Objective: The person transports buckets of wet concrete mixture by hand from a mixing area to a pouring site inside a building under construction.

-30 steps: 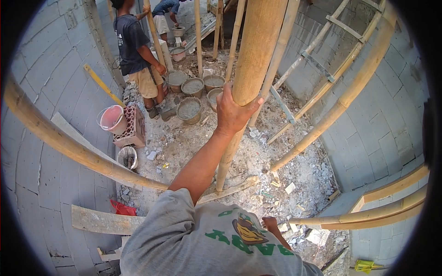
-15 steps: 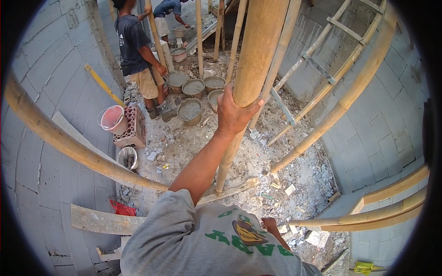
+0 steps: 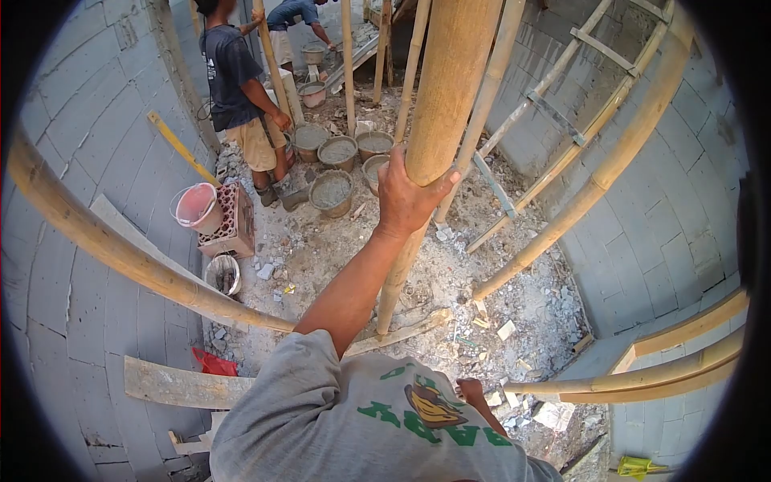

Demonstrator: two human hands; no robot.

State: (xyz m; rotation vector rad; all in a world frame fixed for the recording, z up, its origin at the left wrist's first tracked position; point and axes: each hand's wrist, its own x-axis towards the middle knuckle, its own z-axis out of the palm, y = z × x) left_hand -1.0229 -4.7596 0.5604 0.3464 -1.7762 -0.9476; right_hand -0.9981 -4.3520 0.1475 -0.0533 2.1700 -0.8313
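My left hand [image 3: 416, 194] is wrapped round a thick upright bamboo pole [image 3: 450, 88], its thumb on the right side and its fingers on the left. The pole's foot stands near a flat wooden board [image 3: 405, 333] on the rubble-strewn ground. Low beside my grey shirt [image 3: 353, 426], my right hand [image 3: 472, 391] shows only in part, its fingers curled. Whatever it may hold is hidden. Near it runs a horizontal bamboo pole [image 3: 626, 381].
Several buckets of wet mortar [image 3: 331, 193] stand ahead. A pink bucket [image 3: 197, 207] sits on a hollow brick block [image 3: 233, 225]. One co-worker [image 3: 237, 88] stands at left; another person [image 3: 293, 20] bends behind. A wooden ladder [image 3: 586, 128] leans right. Block walls [image 3: 72, 241] enclose the space.
The bending person at the back has lowered an arm and leaned a little to the right. My left hand and the pole have hardly moved.
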